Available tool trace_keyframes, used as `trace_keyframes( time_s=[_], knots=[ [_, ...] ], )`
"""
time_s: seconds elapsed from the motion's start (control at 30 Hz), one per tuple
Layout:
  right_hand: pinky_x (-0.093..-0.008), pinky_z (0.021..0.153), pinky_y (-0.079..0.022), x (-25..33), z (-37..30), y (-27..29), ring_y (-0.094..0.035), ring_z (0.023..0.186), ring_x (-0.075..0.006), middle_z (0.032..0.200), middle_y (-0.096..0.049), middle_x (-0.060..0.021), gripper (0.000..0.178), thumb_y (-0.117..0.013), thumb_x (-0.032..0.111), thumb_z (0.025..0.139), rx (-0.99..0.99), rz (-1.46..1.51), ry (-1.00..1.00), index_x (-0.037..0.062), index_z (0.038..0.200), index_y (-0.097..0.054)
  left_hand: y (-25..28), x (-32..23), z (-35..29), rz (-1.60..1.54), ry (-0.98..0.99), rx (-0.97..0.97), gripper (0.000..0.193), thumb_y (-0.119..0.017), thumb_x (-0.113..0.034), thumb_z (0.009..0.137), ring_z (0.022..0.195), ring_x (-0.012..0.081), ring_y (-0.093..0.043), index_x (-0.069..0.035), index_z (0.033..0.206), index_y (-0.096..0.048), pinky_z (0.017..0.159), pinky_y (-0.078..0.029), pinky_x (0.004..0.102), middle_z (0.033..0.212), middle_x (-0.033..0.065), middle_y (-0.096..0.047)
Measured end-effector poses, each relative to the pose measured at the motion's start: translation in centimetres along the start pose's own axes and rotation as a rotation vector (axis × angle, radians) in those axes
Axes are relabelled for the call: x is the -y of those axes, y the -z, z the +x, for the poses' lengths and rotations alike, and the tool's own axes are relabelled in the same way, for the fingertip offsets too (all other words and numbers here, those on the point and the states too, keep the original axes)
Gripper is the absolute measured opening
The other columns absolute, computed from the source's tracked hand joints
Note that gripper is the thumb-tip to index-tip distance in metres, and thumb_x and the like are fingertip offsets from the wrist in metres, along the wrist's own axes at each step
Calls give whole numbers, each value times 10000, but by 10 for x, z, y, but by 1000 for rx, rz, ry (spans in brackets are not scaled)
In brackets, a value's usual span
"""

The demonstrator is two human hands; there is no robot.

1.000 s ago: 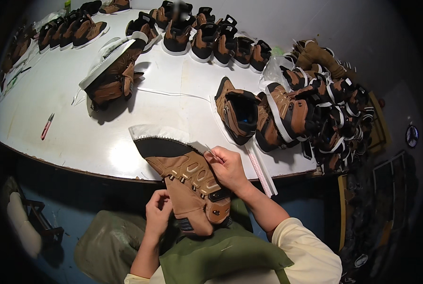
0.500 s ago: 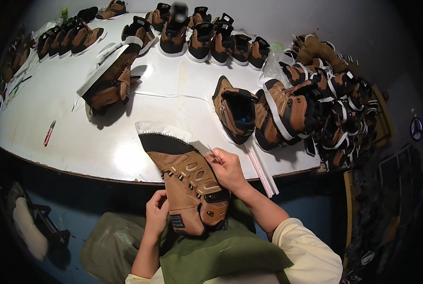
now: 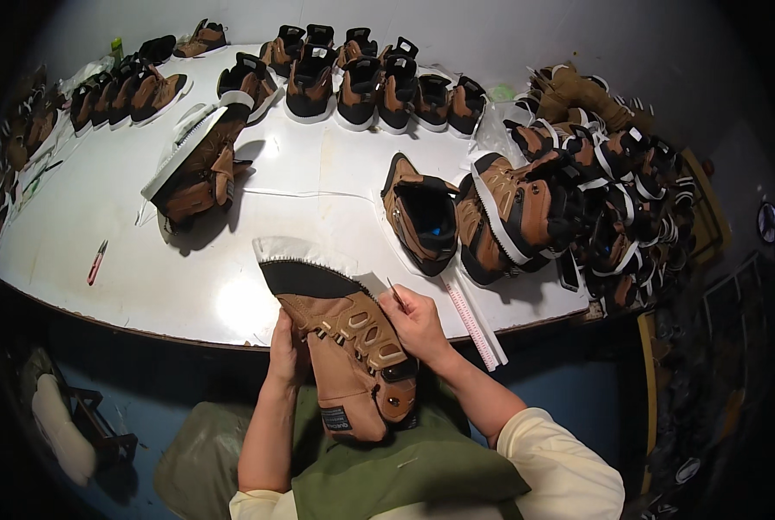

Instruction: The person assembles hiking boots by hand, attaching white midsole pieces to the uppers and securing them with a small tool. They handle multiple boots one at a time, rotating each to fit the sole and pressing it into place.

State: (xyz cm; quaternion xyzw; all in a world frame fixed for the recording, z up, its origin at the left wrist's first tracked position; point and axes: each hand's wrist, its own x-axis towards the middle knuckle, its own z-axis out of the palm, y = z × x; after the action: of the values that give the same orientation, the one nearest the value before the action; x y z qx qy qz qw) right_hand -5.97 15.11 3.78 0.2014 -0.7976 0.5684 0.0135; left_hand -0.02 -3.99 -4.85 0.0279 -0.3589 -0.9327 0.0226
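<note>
A brown boot [image 3: 344, 347] with a black toe and a white sole strip stands tilted over my lap, its toe pointing up toward the table. My left hand [image 3: 287, 347] holds it from the left side near the laces, with the fingers partly hidden behind it. Pinched in my right hand [image 3: 418, 322] is a thin, needle-like tool [image 3: 394, 291], its point close to the stitched sole edge. That hand rests against the right side of the boot. Pale stitches run along the seam above the black toe.
On the white table [image 3: 171, 286] lie red-handled snips [image 3: 98, 263] and a ruler strip [image 3: 474, 325]. A boot on its side [image 3: 201, 169] is at left, another boot [image 3: 420, 212] at right. Several more stand in a back row [image 3: 361, 91]; a shoe pile [image 3: 621, 199] fills the right.
My left hand has moved up along the boot toward its toe. The boot has shifted slightly down, and my right hand keeps the tool by the sole edge. The view has shifted a little.
</note>
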Motion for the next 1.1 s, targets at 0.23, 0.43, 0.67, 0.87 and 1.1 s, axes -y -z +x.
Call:
trace_keyframes(
  time_s=[0.23, 0.43, 0.67, 0.87, 1.1],
  knots=[
    [-253, 529, -363, 5, -2, 14, -407, 606, -60, 628, -471, -36, 190, -597, 70, 930, -21, -211, 93, -37, 782, -546, -15, -8, 3, 291, -374, -272, 401, -516, -240, 989, 1109, 171, -539, 5, 1304, -480, 979, -421, 309, 1189, 91, -586],
    [-362, 533, -407, 9, -2, 18, -518, 571, -317, 670, -525, -162, 152, -638, 43, 855, -47, -237, 197, -14, 769, -526, -20, -16, -8, 263, -291, -299, 380, -531, -202, 980, 1107, 150, -542, 23, 1284, -493, 969, -431, 295, 1221, 95, -570],
    [-357, 539, -412, 6, -3, 25, -523, 578, -316, 680, -539, -166, 122, -633, 43, 859, -38, -215, 166, -14, 792, -547, -7, 9, 7, 96, -105, -123, 437, -401, -309, 1027, 1093, 122, -562, -17, 1350, -434, 936, -454, 257, 1248, 74, -566],
    [-294, 515, -349, -1, -4, 27, -404, 569, -120, 608, -436, -68, 237, -598, 138, 945, 0, -73, 39, -19, 784, -524, -24, 16, 15, -157, 122, 32, 532, -388, -428, 1023, 1181, 245, -553, -19, 1359, -439, 1017, -443, 398, 1331, 123, -545],
    [-207, 553, -292, -42, 10, 25, -306, 647, -12, 700, -364, 111, 298, -526, 249, 1015, -15, 347, -161, 77, 773, -511, -39, 21, 23, -119, -12, -6, 430, -522, -334, 999, 1081, 196, -598, 4, 1266, -508, 940, -475, 349, 1237, 121, -608]
  ],
)
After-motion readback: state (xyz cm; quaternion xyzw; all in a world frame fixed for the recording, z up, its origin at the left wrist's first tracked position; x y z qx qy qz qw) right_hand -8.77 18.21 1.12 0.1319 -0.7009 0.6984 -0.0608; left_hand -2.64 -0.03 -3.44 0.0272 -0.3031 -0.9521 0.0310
